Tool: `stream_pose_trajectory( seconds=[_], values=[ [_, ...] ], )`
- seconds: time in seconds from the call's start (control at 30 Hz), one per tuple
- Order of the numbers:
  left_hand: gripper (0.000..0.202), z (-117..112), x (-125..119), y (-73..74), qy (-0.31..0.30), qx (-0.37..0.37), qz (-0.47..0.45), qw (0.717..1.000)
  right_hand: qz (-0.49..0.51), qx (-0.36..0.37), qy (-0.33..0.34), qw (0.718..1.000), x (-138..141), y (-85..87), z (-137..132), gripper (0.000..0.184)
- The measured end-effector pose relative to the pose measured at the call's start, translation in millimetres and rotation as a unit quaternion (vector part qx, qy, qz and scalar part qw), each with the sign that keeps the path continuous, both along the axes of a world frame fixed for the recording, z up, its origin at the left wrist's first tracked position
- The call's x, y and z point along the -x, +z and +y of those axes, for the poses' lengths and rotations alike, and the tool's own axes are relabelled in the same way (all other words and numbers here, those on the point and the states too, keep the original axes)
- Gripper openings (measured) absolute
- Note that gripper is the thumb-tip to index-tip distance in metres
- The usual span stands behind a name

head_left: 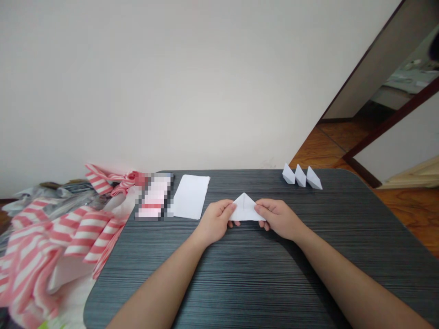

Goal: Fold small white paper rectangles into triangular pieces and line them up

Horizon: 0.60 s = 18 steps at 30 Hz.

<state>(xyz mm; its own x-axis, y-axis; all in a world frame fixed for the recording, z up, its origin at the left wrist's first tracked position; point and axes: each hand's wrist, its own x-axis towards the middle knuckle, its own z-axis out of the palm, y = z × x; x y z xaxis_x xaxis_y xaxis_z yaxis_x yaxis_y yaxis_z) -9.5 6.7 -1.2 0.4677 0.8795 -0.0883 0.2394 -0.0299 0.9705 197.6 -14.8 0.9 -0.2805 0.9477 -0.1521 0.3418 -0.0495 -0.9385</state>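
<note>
A folded sheet of white paper (244, 210), triangular with its point away from me, is held just over the dark table (219, 283). A crease runs down its middle from the peak. My left hand (216, 219) pinches its left corner, thumb on top and fingers beneath. On the opposite corner my right hand (277, 217) grips in the same way. Left of my hands lies a stack of plain white paper (190, 197). Three folded paper pieces (300, 176) with pointed tops stand in a row at the far right of the table.
A blurred-out flat object (155, 196) lies at the table's back left. Red-and-white striped cloth (85, 233) is heaped beside the left edge. A pale wall (192, 82) rises behind the table. Wooden floor (408, 210) and a doorway show at right.
</note>
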Motion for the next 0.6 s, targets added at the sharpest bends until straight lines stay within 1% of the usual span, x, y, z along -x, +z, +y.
stream_pose_trajectory(
  seconds=[0.23,0.4,0.5,0.6],
  values=[
    [0.039,-0.4,-0.1,0.1,-0.003,0.01,-0.009,1.0,-0.02,-0.027,-0.028,0.999,-3.1,-2.1,2.1,0.03],
    [0.04,-0.5,0.4,1.5,-0.003,0.012,-0.006,1.0,-0.029,-0.027,-0.03,0.999,-3.6,-1.7,1.7,0.028],
    [0.037,-1.6,0.6,4.8,-0.015,0.022,-0.014,1.0,-0.039,-0.015,-0.012,0.999,-3.2,-0.4,0.3,0.028],
    [0.034,-3.4,0.4,7.6,-0.022,0.011,0.008,1.0,-0.063,-0.008,0.033,0.997,-1.7,1.1,-1.7,0.029]
  ],
)
